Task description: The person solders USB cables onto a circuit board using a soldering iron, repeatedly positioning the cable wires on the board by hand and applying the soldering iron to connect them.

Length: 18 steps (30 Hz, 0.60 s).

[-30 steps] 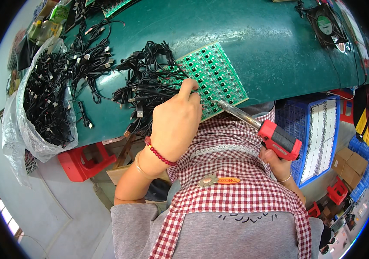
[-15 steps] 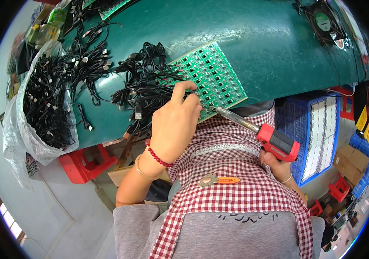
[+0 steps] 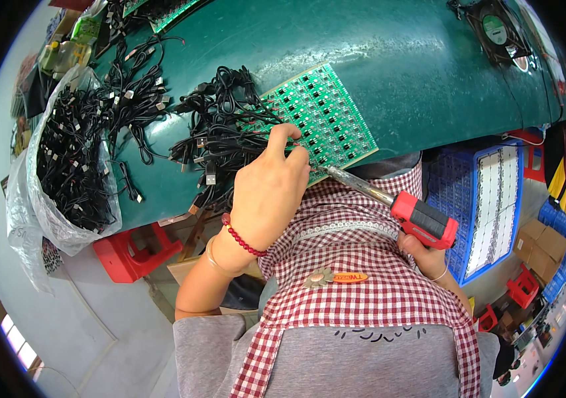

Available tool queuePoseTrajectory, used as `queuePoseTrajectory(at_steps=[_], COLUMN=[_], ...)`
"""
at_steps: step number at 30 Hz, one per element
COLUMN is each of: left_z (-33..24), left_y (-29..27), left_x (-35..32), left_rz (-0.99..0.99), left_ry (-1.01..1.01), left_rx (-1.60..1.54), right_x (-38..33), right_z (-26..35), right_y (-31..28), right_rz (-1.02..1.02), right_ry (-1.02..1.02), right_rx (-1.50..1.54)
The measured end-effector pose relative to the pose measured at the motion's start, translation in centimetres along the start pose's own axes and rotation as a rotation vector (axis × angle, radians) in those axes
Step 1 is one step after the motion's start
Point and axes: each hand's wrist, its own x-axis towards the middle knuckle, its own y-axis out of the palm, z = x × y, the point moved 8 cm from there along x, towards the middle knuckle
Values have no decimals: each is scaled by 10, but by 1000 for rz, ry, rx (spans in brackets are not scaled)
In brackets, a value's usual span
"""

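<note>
My left hand (image 3: 272, 182) is bent over the near left part of a green circuit board (image 3: 346, 123), its fingers closed in a pinch. What the fingertips hold is hidden beneath the hand. Black USB cables (image 3: 226, 142) are heaped against the board's left side, several with their thin wire ends on it, and run close to that hand. My right hand (image 3: 421, 251) grips the red and black handle of a soldering gun (image 3: 422, 217). Its metal barrel slants up and left, and the tip is at the board's near edge, just beside my left fingers.
A clear plastic bag (image 3: 31, 169) full of black USB cables lies at the table's left end. More boards (image 3: 173, 14) are at the far left. A fan (image 3: 495, 30) stands far right. Blue crates (image 3: 472, 205) and a red stool (image 3: 136, 252) flank me below the green table (image 3: 402, 73).
Both hands keep almost the same place. The soldering gun and its tip have shifted very slightly to the left; the whole view has drifted a little too.
</note>
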Motion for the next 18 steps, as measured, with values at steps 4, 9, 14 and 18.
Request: queuePoseTrajectory(at_steps=[4,9,14,18], left_z=[-1,-1,-2,-1], left_y=[-1,1,-1,0], left_x=[1,0,-2,-3], left_rz=[-10,-65,-99,-105], left_ry=[24,22,28,33], left_rx=[-5,19,23,16], right_x=[2,5,6,5], right_z=[-3,-6,2,5], right_y=[-1,0,3,6], right_rz=[40,51,78,84], right_ry=[32,65,-30,-21], right_rx=[22,34,-95,-99])
